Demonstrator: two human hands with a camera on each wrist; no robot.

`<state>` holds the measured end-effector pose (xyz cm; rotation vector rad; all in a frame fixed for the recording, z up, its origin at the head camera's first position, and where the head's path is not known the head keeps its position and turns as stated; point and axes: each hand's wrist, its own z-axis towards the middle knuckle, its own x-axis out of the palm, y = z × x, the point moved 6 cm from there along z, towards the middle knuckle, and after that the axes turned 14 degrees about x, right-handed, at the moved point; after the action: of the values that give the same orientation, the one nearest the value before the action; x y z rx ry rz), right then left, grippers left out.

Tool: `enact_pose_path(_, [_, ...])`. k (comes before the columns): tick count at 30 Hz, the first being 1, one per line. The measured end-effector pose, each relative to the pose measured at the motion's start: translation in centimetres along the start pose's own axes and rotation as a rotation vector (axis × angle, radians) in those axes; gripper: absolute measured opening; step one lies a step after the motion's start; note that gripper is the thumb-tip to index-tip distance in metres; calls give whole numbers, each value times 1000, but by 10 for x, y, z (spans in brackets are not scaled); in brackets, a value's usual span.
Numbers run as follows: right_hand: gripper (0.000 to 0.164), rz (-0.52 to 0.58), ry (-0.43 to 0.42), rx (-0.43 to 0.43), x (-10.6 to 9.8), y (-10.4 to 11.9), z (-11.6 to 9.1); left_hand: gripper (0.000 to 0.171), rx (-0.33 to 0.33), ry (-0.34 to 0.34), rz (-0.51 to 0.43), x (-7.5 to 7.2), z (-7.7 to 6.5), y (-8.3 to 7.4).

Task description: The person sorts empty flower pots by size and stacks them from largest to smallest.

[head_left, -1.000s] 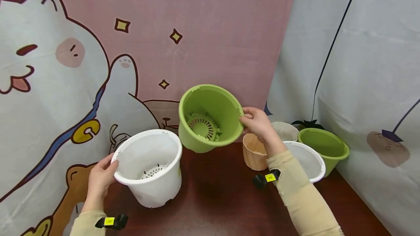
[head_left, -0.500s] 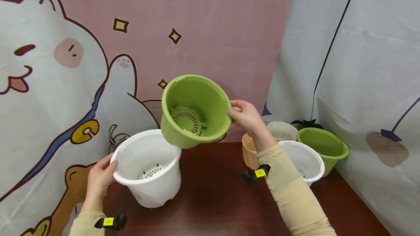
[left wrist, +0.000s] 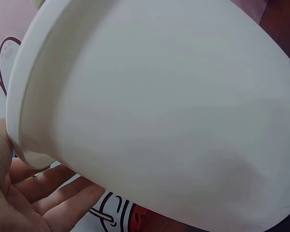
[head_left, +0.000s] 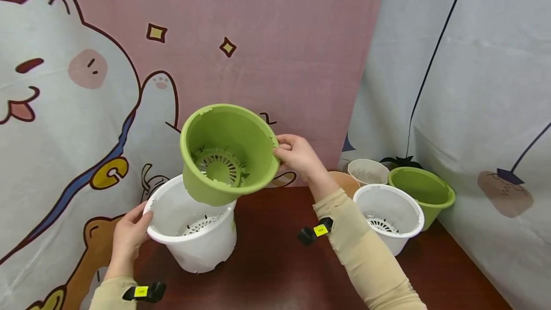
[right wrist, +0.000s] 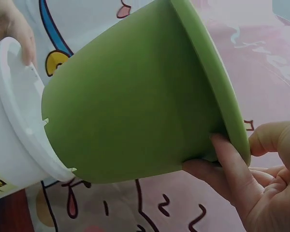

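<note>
A white plastic flower pot (head_left: 202,252) with a slotted bottom stands on the dark red table at the left. My left hand (head_left: 130,228) pinches its left rim, thumb inside and fingers outside. In the left wrist view the pot's smooth wall (left wrist: 159,106) fills most of the picture. My right hand (head_left: 299,157) grips a green flower pot (head_left: 232,133) by its right rim, raised and tilted with its mouth toward me. The green pot's lower part overlaps the white pot's mouth in the head view. From the right wrist view, the green base (right wrist: 87,121) is right at the white rim.
At the right stand a second white pot (head_left: 389,228), another green pot (head_left: 435,209), a cream pot (head_left: 368,171) and a wood-coloured pot (head_left: 344,183), partly hidden by the right arm. A printed pink and white cloth (head_left: 275,37) hangs behind the table.
My right hand has carried the green pot leftward, up and then slightly down, until it overlaps the white pot. The left hand has kept its hold on the white pot's rim.
</note>
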<state>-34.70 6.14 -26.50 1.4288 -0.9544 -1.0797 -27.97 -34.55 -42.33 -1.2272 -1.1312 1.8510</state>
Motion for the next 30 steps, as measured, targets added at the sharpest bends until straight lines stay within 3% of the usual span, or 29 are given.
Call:
enact_pose_path(22, [38,-36,35,47,52,-12,19,59,-46,-24,4,0,3,2])
enact_pose_path(30, [35,-106,22,74,71,-19,25,56,-47,-33,-3,-1,3,2])
